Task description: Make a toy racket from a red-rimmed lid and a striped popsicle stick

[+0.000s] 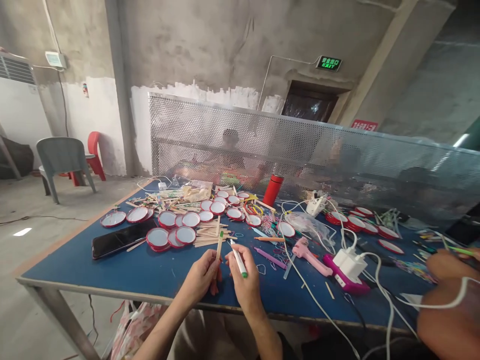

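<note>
My left hand (202,276) is closed around a wooden craft stick (219,245) held upright, its top end coloured green. My right hand (245,280) grips a white marker with a green tip (239,259), its tip angled toward the stick. Both hands hover over the near edge of the blue table (112,272). Just beyond them lie a pile of plain wooden sticks (208,235) and several round red-rimmed lids (176,232).
A black phone (120,239) lies at the left. A pink glue gun (309,254), a white charger on a pink block (348,267) and white cables lie at the right. A red bottle (273,190) stands by the perforated metal screen (300,150). Another person's hand (450,265) is at far right.
</note>
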{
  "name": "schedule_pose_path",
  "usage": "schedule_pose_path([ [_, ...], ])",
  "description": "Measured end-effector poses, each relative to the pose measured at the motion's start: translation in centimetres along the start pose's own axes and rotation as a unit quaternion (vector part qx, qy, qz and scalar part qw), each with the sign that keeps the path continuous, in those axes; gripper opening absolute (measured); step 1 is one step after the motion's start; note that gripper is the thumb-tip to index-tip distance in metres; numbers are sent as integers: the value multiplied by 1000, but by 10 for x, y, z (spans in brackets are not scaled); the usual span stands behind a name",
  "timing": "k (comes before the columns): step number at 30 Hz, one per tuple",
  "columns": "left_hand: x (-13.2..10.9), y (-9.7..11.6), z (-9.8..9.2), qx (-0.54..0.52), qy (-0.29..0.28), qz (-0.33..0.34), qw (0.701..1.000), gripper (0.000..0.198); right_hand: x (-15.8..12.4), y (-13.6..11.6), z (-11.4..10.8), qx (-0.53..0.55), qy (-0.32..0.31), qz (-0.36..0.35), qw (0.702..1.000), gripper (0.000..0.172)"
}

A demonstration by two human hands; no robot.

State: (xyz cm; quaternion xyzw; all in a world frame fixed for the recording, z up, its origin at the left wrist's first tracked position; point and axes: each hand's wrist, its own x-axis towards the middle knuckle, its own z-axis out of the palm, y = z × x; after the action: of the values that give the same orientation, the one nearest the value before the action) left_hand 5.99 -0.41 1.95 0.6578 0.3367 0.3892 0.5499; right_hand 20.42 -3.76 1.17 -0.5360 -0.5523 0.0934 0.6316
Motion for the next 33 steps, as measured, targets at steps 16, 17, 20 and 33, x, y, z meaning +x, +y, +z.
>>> schedule_pose_path([
  [16,-5,-3,4,8,2,-9,1000,25,53,37,-85,-149,-95,-69,982,35],
  [17,-5,-3,5,8,1,-11,1000,25,47,29,-80,-124,-82,-76,986,33],
  [20,-5,-3,6,9,2,-16,1000,26,27,0,-57,-47,-20,-119,992,31],
  [33,-4,-8,11,14,26,-29,999,29,6,3,4,8,86,-108,990,34],
])
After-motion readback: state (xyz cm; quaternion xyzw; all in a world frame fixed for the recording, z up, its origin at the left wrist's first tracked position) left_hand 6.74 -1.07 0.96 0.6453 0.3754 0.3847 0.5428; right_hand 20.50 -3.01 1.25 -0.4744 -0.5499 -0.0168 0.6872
